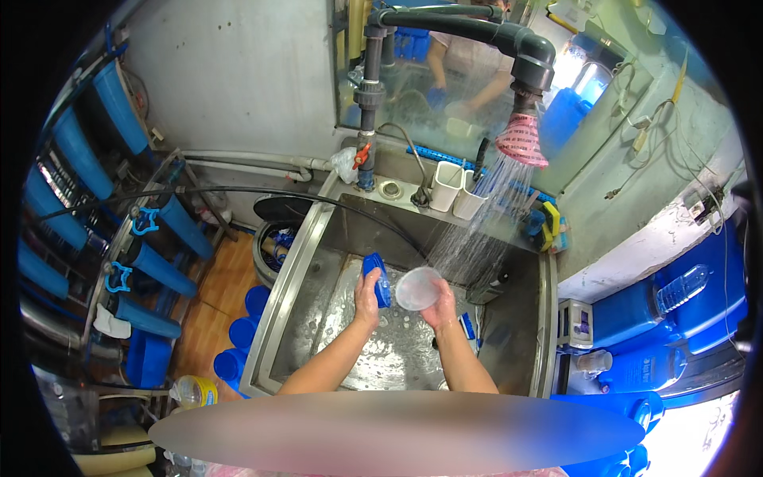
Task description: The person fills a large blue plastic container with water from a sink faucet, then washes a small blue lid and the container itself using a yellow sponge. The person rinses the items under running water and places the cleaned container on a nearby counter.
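My left hand (366, 301) grips a blue plastic piece (377, 280), held tilted over the stainless steel sink (334, 340). In my right hand (442, 307) is a round translucent plastic container (417, 288), its face turned up. The two pieces are a small gap apart. Behind and to the right of them, a stream of water (483, 220) falls from a shower head wrapped in pink printed plastic (522, 143). A blue-bristled brush (467, 326) lies in the sink beside my right wrist, partly hidden by the arm.
A black hose (286, 189) crosses the sink's left rim. White plastic holders (446, 186) and a yellow sponge (549, 225) stand along the back ledge. Blue filter housings (161, 268) line the left side. Blue water jugs (638, 366) crowd the right. A mirror (399, 89) hangs behind.
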Demonstrator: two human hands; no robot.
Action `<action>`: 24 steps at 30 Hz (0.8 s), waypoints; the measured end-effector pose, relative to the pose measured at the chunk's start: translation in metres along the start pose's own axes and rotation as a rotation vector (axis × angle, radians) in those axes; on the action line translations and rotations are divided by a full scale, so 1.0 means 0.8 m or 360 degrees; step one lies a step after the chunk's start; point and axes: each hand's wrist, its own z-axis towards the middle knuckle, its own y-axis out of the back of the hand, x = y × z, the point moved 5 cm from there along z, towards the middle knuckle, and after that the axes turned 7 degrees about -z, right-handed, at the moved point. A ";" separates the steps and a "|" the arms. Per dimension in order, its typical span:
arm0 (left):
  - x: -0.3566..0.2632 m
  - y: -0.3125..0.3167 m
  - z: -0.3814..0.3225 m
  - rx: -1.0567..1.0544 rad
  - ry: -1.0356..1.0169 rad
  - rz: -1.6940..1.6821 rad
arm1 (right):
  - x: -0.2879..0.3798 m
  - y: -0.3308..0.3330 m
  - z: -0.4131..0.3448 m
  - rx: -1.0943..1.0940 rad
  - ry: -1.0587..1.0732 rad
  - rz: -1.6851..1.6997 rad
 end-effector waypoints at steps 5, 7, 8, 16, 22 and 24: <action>0.072 0.018 -0.005 -0.0141 0.0648 -0.0182 | 0.064 -0.074 -0.017 0.0203 0.1152 -0.1710; 0.093 0.005 -0.006 -0.0028 0.0655 -0.0238 | 0.077 -0.103 -0.036 0.0363 0.1740 -0.2159; 0.101 -0.004 -0.006 0.0048 0.0685 -0.0197 | 0.081 -0.106 -0.037 0.0356 0.1688 -0.2059; 0.104 -0.090 0.013 0.0194 0.0303 0.0470 | 0.075 -0.066 -0.017 0.0247 0.0487 -0.0258; 0.111 -0.109 0.045 0.0585 0.0358 0.0322 | 0.095 -0.041 -0.036 0.0298 0.0308 -0.0307; 0.118 -0.109 0.048 0.0622 0.0514 0.0177 | 0.110 -0.036 -0.038 0.0228 0.0502 -0.0355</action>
